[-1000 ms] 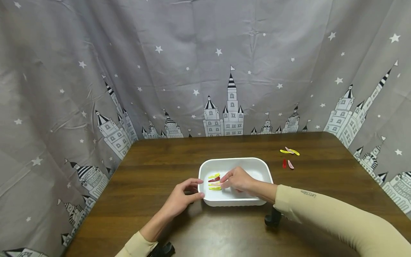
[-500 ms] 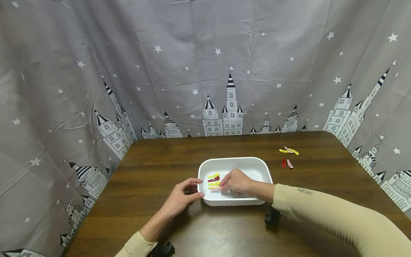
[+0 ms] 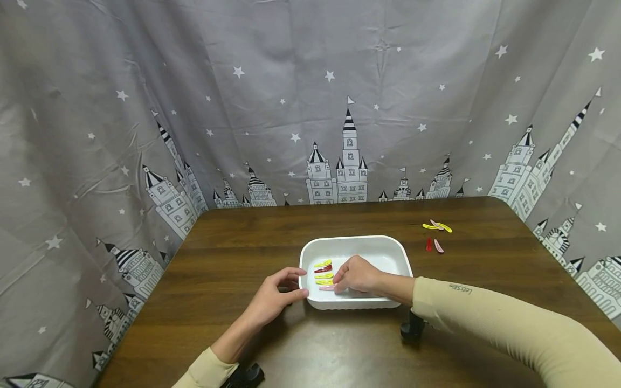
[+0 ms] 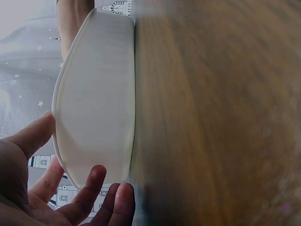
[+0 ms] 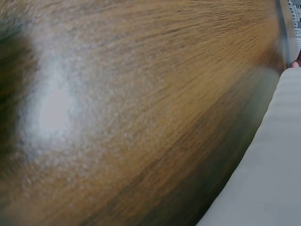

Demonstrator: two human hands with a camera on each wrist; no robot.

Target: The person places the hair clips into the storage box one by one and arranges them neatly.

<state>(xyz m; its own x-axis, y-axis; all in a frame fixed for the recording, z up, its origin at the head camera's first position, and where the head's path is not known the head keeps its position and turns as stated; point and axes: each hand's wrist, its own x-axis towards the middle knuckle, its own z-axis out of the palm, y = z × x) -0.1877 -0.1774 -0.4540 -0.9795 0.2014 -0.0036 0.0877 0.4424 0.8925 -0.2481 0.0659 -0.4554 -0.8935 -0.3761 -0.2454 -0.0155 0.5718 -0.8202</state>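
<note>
Inside a white tray (image 3: 378,251), my right hand (image 3: 360,274) pinches a pink snap hair clip (image 3: 327,288) at its right end, low against the tray floor. Above it in a column lie a yellow hair clip (image 3: 323,263), a red hair clip (image 3: 323,269) and two more yellow hair clips (image 3: 324,282). My left hand (image 3: 274,296) touches the tray's left end with relaxed fingers, its thumb on the rim. In the left wrist view, the left hand (image 4: 56,188) spans the tray wall (image 4: 96,99). The right wrist view hides the right fingers and clips.
On the brown wooden table (image 3: 233,237), right of the tray, lie a red hair clip (image 3: 429,244) and a pink hair clip (image 3: 439,246). Behind them is a small pile of yellow hair clips (image 3: 444,228) and a pink one. A grey castle-print curtain (image 3: 271,64) hangs behind.
My right hand has moved the pink hair clip slightly toward the near side, from over the yellow clips to below the lowest one. My left hand has stayed at the tray's left end.
</note>
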